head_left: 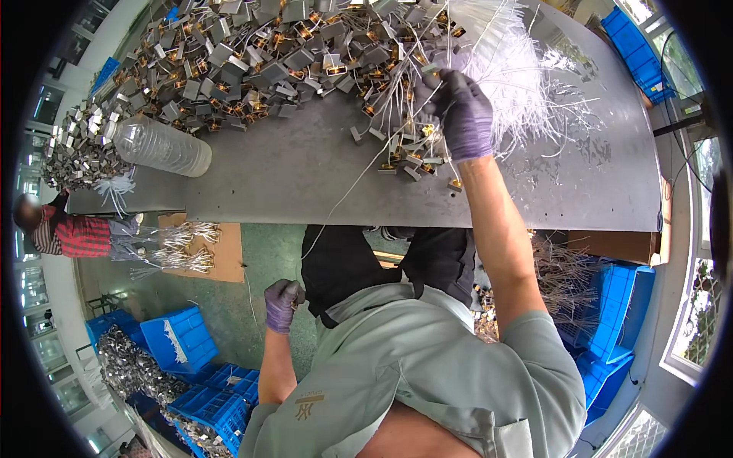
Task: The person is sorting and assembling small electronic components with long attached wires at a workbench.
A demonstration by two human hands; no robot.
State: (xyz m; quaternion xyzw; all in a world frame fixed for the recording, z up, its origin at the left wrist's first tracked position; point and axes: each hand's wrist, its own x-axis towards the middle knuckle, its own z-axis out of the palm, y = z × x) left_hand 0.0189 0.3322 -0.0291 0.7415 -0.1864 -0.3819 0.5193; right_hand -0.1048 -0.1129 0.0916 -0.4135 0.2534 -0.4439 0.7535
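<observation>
My left hand [282, 305], in a purple-grey glove, is closed low beside my left thigh. A thin white wire [353, 185] rises from it in a loose curve over the table edge toward my right hand. A tiny part shows at the left fingers, too small to name. Out over the table, my gloved right hand [464, 114] has its fingers curled together among several white wires, and what exactly they pinch is hidden. Just left of it lie small grey block-shaped parts with copper coils [412, 158], at the edge of a large heap of coil parts [259, 65].
A bundle of white wires [519, 91] spreads right of my right hand. On the grey table [290, 164] a clear plastic bottle [164, 146] lies at left. Blue crates [179, 340] stand on the floor on both sides. At far left is another person [80, 235] beside wired parts on cardboard.
</observation>
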